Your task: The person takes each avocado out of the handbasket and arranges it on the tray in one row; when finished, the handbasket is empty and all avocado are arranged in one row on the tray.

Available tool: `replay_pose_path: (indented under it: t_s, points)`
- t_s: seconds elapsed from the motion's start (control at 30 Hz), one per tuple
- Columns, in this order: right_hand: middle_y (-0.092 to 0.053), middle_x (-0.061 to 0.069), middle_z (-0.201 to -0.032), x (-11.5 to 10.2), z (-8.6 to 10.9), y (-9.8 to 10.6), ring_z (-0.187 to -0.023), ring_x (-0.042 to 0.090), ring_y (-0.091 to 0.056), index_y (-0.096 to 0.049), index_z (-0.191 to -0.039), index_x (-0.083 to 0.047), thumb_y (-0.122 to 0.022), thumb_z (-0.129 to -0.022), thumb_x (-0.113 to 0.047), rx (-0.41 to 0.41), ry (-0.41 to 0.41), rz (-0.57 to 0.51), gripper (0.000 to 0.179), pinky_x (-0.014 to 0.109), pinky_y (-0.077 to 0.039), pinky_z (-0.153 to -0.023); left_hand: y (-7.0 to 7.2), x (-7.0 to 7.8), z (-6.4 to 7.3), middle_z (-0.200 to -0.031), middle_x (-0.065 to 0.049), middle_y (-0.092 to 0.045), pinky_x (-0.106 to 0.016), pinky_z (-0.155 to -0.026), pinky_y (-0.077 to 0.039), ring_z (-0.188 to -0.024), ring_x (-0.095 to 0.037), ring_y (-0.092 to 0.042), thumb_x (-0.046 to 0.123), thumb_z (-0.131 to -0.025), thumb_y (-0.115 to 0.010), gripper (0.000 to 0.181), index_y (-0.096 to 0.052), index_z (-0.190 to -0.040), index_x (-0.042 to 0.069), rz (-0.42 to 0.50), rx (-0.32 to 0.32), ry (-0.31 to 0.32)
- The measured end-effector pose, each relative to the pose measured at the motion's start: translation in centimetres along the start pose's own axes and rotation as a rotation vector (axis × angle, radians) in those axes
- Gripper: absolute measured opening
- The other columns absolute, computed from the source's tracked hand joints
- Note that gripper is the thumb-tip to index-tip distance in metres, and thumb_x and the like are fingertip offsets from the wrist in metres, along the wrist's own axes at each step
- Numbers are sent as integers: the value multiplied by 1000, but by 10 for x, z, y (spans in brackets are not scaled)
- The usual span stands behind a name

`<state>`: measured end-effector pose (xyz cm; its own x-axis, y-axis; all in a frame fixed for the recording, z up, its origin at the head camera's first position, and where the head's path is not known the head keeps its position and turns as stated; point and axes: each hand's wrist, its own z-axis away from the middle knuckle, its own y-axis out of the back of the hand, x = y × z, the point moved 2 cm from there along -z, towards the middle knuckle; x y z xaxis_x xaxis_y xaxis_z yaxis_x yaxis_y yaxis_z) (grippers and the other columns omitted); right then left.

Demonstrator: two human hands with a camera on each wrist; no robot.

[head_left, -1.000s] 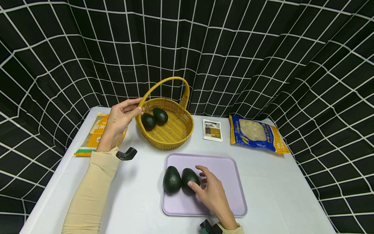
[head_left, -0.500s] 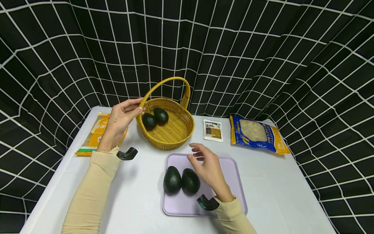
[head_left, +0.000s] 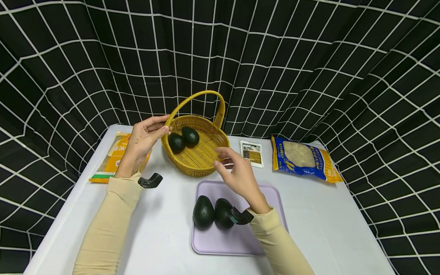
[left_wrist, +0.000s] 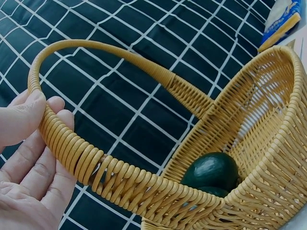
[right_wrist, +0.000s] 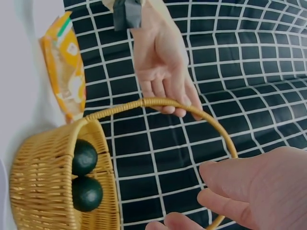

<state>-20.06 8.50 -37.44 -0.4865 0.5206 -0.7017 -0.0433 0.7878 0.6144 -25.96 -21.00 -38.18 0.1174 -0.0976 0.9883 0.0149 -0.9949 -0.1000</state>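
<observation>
A yellow wicker basket [head_left: 206,158] with a tall handle stands at the back of the table, two dark green avocados [head_left: 190,136] lying inside it on the left. My left hand [head_left: 141,141] pinches the left part of its handle [left_wrist: 67,143] between thumb and fingers. Held in the air by the basket's front right rim is my right hand [head_left: 238,173], fingers loosely bent and holding nothing. In the right wrist view its fingertips [right_wrist: 211,167] appear close to the handle; contact cannot be told. Two more avocados [head_left: 203,212] lie side by side on a lilac tray [head_left: 223,244], partly under my right wrist.
Left of the basket lies an orange and clear food bag [head_left: 115,158], partly behind my left forearm. A small white and brown packet [head_left: 251,153] and a blue and yellow bag [head_left: 304,158] lie to the right. A black gridded curtain [head_left: 144,68] surrounds the white table.
My right hand has left the right-hand avocado on the tray and moved forward, empty, to the basket's rim. My left hand keeps its hold on the handle.
</observation>
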Motion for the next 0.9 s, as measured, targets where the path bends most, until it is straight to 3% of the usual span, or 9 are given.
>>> replay_pose_path:
  t_s: [0.47,0.8,0.9]
  points:
    - [-73,9,-104,4,-29,-3,-89,23,-74,-66,-128,-16,-70,-95,-20,-70,-30,72,34,35,-62,-79,-1,0,1,-112,-2,-73,-19,-93,-56,-100,-15,-71,17,-95,-71,40,-66,-133,11,8,-6,-1]
    - [-74,13,-103,10,-42,-13,-89,27,-75,-67,-126,-12,-70,-95,-18,-79,-17,72,32,47,-62,-80,0,1,0,-114,-5,-73,-20,-93,-57,-105,-19,-71,16,-94,-71,40,-65,-134,10,18,-15,-13]
    - [-74,14,-104,12,-49,-16,-89,27,-75,-66,-127,-11,-69,-95,-19,-98,-19,95,33,45,-62,-80,0,1,0,-113,-3,-73,-19,-93,-57,-102,-17,-71,17,-94,-72,40,-65,-133,11,5,-13,-12]
